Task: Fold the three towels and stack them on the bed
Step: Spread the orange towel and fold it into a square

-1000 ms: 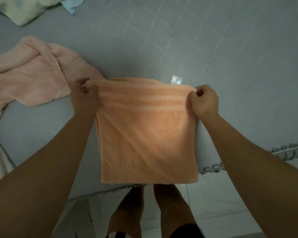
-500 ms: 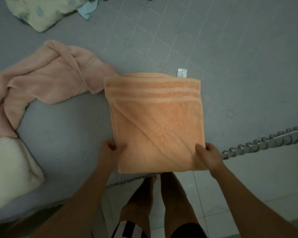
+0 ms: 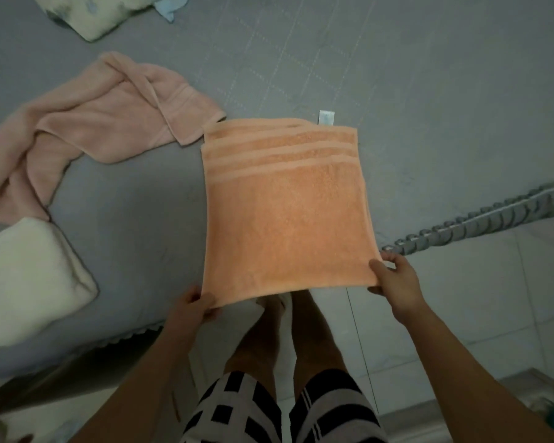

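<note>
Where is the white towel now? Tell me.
The white towel lies folded at the head view's left edge, on the grey bed, just below the crumpled pink towel, apart from the orange towel.

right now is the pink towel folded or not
Not folded: the pink towel lies crumpled and twisted on the bed.

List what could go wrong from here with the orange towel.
1. The orange towel overhangs the edge of the bed, held only at its near corners by the left hand and right hand; letting go might let it slide to the floor.
2. Its far layers look offset near the white tag, so another fold may come out uneven.
3. The pink towel lies crumpled right beside it and could get caught.
</note>
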Available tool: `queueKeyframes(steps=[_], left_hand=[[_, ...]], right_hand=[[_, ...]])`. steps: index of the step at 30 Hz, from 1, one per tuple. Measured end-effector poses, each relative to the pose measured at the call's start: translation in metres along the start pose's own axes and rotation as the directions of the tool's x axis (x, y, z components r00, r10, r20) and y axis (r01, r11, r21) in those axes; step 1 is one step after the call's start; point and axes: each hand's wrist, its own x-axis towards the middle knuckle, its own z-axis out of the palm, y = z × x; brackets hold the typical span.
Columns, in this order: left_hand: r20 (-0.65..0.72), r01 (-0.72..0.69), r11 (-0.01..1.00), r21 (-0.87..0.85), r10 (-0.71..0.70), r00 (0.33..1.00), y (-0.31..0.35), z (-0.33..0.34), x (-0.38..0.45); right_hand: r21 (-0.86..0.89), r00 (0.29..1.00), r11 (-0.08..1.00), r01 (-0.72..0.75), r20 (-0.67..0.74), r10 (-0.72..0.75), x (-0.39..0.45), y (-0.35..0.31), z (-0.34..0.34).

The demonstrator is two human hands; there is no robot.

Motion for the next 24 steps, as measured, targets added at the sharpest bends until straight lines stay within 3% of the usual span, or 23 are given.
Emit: queueKeyframes(steps=[5, 11, 14, 18, 20, 22, 24], left_hand=[[0.045, 0.04, 0.997, -0.06, -0.038, 0.998, -0.003, -0.02, -0.011], [0.169, 0.153, 0.968, -0.197, -0.121, 0.978, 0.015, -0.028, -0.045], [0.085, 0.054, 0.945, -0.324, -0.028, 0.996, 0.059, -0.038, -0.037], [-0.021, -0.094, 0.931, -0.352, 0.092, 0.996, 0.141, -0.03, 0.017], [-0.063, -0.147, 0.935, -0.323, 0.133, 0.989, 0.176, -0.019, 0.053], [-0.131, -0.213, 0.962, -0.171, 0.192, 0.973, 0.197, -0.002, 0.089], [-0.221, -0.282, 0.955, 0.094, 0.297, 0.929, 0.2, 0.012, 0.119]], right_hand=[[-0.106, 0.969, 0.973, -0.206, 0.12, 0.218, -0.009, -0.006, -0.01], [-0.154, 0.968, 0.973, -0.17, 0.157, 0.194, -0.036, -0.03, -0.035], [-0.008, 0.968, 0.991, -0.136, 0.213, 0.135, -0.026, -0.07, -0.033], [0.083, 0.974, 0.989, -0.121, 0.2, 0.103, 0.026, -0.136, -0.009], [0.089, 0.983, 0.989, -0.119, 0.153, 0.104, 0.06, -0.162, 0.011], [0.064, 0.992, 0.993, -0.102, 0.078, 0.097, 0.094, -0.174, 0.033], [-0.202, 0.999, 0.979, -0.026, -0.037, 0.019, 0.121, -0.169, 0.049]])
